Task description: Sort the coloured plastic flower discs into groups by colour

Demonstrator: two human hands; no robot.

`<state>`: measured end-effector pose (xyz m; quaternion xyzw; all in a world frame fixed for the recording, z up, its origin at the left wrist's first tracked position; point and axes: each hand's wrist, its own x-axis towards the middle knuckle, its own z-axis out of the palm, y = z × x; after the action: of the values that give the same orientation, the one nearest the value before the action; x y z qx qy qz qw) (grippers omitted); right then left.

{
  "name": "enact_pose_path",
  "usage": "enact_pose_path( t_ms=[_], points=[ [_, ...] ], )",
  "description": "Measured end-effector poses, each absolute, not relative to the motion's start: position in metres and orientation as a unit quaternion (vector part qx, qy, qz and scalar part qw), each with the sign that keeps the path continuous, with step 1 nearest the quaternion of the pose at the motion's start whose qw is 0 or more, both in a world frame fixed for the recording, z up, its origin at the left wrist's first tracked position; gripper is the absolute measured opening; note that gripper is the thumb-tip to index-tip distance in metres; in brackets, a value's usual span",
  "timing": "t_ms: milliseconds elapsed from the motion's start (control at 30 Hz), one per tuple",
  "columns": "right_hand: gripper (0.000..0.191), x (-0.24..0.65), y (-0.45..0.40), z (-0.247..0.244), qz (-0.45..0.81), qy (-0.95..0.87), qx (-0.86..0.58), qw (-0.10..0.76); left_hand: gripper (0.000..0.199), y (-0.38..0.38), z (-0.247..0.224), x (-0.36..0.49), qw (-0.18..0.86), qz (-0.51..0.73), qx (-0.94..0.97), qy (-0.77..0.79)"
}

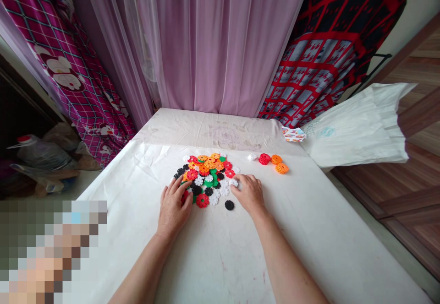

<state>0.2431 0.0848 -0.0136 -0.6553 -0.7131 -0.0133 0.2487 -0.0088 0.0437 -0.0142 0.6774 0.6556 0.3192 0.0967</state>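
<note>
A loose pile of flat, notched plastic discs (pixel 209 163) in orange, red, green, black and white lies on the white-covered table (pixel 213 244). My left hand (pixel 174 203) rests at the pile's left edge, fingers spread over red and black discs. At the right edge, my right hand (pixel 250 193) has its thumb and fingertips closed on a white disc (pixel 233 182). A black disc (pixel 229 205) lies apart, just below that hand's fingers. Farther right are a small white stack (pixel 252 157), a red stack (pixel 264 159) and two orange stacks (pixel 282 168).
A white bag (pixel 360 130) hangs over the table's right edge beside a small patterned packet (pixel 294 134). Purple curtains (pixel 220 43) hang behind the table. At the left, a plastic bottle (pixel 41 150) stands below, and a blurred patch covers the lower corner.
</note>
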Motion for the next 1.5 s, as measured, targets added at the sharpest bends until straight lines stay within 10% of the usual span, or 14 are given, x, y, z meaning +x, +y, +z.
enact_pose_path(
  t_ms=[1000,1233,1500],
  points=[
    [0.019,0.322,0.19,0.017,-0.049,-0.64,-0.744,0.188,0.037,0.044,-0.025,-0.016,0.08,0.312,0.688,0.65],
    [0.026,0.331,0.176,0.004,-0.055,-0.637,-0.7,0.319,0.037,0.045,-0.022,-0.016,0.087,0.308,0.687,0.652],
    [0.018,0.289,0.136,-0.013,0.103,-0.68,-0.667,0.286,0.037,0.045,-0.022,-0.016,0.086,0.307,0.688,0.651]
  ],
)
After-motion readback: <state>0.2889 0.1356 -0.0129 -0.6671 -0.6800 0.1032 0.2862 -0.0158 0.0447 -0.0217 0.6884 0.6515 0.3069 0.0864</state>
